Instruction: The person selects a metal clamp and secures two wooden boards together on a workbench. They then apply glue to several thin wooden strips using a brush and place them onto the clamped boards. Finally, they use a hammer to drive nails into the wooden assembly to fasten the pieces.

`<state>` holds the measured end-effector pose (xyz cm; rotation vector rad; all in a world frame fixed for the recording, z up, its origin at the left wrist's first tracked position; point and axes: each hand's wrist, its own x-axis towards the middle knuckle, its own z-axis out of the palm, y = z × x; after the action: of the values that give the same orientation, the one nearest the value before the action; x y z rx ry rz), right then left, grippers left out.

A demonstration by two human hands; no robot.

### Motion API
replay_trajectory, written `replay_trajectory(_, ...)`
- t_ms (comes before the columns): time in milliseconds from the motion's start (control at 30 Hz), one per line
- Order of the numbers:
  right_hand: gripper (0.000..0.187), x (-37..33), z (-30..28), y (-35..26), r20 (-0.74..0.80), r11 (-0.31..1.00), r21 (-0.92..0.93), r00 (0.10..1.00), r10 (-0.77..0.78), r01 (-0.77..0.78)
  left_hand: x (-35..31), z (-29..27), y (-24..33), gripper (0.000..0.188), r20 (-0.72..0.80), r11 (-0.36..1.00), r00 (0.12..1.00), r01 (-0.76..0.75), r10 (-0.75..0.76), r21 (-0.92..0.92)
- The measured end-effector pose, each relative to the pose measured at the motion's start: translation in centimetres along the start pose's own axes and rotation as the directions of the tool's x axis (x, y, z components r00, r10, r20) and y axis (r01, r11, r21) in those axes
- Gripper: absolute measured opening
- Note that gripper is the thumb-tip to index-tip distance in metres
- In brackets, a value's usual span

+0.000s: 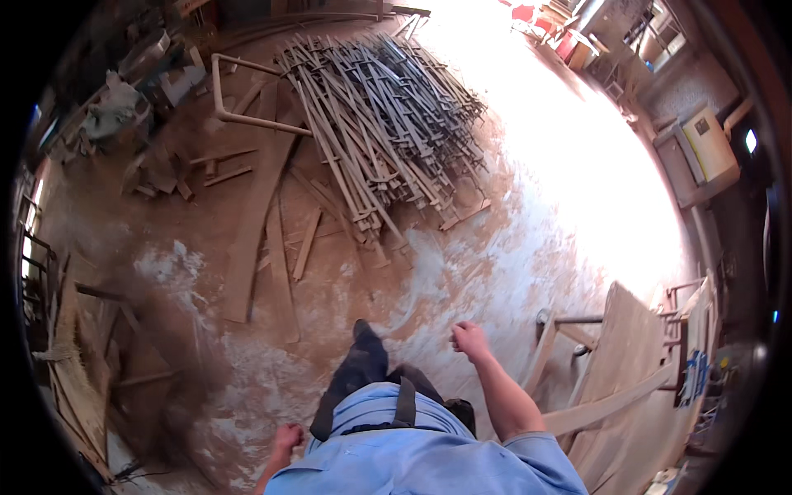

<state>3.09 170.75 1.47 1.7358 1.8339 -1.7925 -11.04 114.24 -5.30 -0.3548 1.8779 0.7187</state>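
Note:
My right hand [470, 341] hangs out in front of me, its fingers curled into a loose fist with nothing showing in them. Low at my left side, my left hand [287, 436] is also closed, and no object shows in it. Neither hand touches anything. Ahead of my feet lies a big heap of long metal bar clamps [388, 124]. Several wooden boards [260, 223] lie on the floor to the left of the heap.
A tubular frame [264, 124] stands against the heap's left side. Wood scraps [223, 169] litter the left floor. At right, large wooden panels [615, 355] lean by a wheeled rack [549, 338]. More boards [78, 371] stand at left. Pale dust [247, 371] covers the floor.

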Motion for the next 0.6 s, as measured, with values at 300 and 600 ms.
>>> replay_trajectory(300, 0.030, 20.1, -1.2, -10.5, 0.271, 0.749, -0.588, 0.947, -0.172, 0.304, 0.2, 3.6, 27.7, 0.027, -0.297, 0.840, 0.940, -0.294, 0.167, -0.456)
replay_trajectory(600, 0.039, 52.1, 5.9, -26.0, 0.380, 0.570, -0.648, 0.863, -0.334, 0.506, -3.3, 19.0, 22.9, 0.017, -0.306, 0.955, 0.948, -0.006, -0.089, -0.296)
